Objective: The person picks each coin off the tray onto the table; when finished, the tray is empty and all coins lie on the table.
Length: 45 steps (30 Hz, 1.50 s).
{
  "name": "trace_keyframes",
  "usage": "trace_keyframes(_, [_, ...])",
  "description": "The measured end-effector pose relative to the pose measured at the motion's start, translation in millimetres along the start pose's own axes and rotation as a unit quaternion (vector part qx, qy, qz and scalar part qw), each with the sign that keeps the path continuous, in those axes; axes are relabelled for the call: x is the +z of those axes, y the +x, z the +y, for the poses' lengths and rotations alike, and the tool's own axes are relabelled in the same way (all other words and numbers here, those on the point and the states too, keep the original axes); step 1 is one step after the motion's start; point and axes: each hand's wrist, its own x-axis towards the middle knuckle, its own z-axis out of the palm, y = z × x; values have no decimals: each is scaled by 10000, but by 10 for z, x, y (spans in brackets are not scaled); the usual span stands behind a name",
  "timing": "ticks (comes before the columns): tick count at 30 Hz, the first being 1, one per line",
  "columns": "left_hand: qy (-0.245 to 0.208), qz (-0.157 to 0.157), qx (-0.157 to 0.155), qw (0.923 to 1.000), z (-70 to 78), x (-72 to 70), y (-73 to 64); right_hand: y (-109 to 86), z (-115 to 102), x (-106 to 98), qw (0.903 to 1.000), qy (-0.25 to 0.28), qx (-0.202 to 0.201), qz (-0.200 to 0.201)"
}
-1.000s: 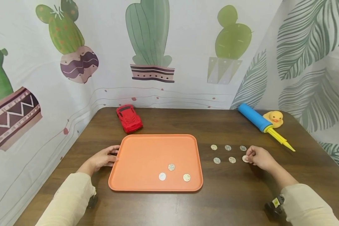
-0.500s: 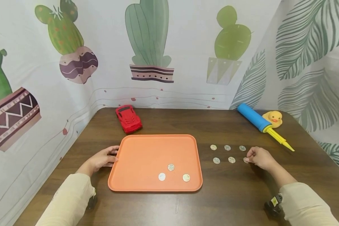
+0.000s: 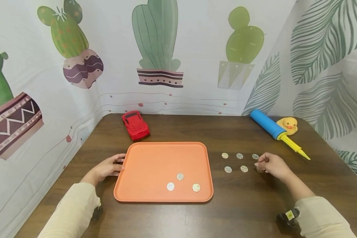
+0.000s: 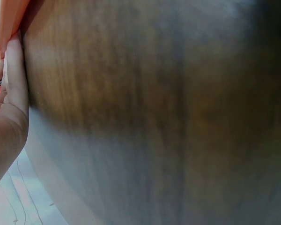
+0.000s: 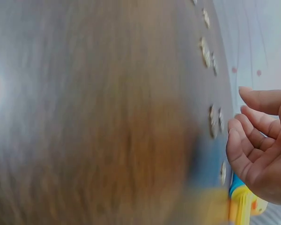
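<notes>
At the left rim of the orange tray [image 3: 154, 158], my left hand [image 3: 108, 167] grips the edge between thumb and fingers; the left wrist view shows the fingers [image 4: 16, 70] along the tray's side. Three coins lie in the tray, among them a silvery coin [image 3: 170, 186]. My right hand [image 3: 273, 166] is over the table to the right, its thumb and fingers apart with nothing between them in the right wrist view. A coin [image 3: 259, 170] lies partly hidden under its fingertips. Several other coins, such as a gold one [image 3: 244, 169], lie in two rows on the table.
A red toy car [image 3: 136, 125] stands behind the tray's left corner. At the back right lie a blue and yellow balloon pump [image 3: 267, 124] and a yellow rubber duck [image 3: 288, 125]. A printed cloth [image 3: 199, 49] hangs behind the table.
My right hand's fingers have opened and let go of the coin, which now lies on the table at the end of the front row. My left hand stays at the tray rim.
</notes>
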Motion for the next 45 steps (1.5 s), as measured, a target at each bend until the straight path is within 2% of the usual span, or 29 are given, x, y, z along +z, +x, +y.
trace_keyframes(5, [-15, -34, 35, 10000, 17, -1, -14, 48, -146, 81, 9995, 285, -149, 4])
trace_keyframes(15, [22, -20, 32, 10000, 13, 8, -13, 65, -483, 305, 9967, 444, -684, 28])
trace_keyframes(21, [9, -53, 68, 10000, -6, 6, -9, 92, -657, 474, 9928, 870, -794, -228])
trace_keyframes(26, [13, -32, 47, 10000, -14, 0, -8, 125, -809, 613, 9903, 929, -972, -353])
trace_keyframes(32, [50, 10, -15, 10000, -7, -2, -1, 173, -982, 785, 9841, 1322, -1021, -608])
trace_keyframes(36, [65, -9, -9, 10000, 3, 4, 0, 216, -1074, 904, 9782, 1465, -1221, -821])
trace_keyframes(40, [37, -25, 10, 10000, 9, 3, 1, 255, -1156, 1020, 9720, 1469, -1503, -1054])
trace_keyframes(45, [70, 7, -26, 10000, 10, 7, 1, 294, -1252, 1163, 9708, 1255, -1559, -1322])
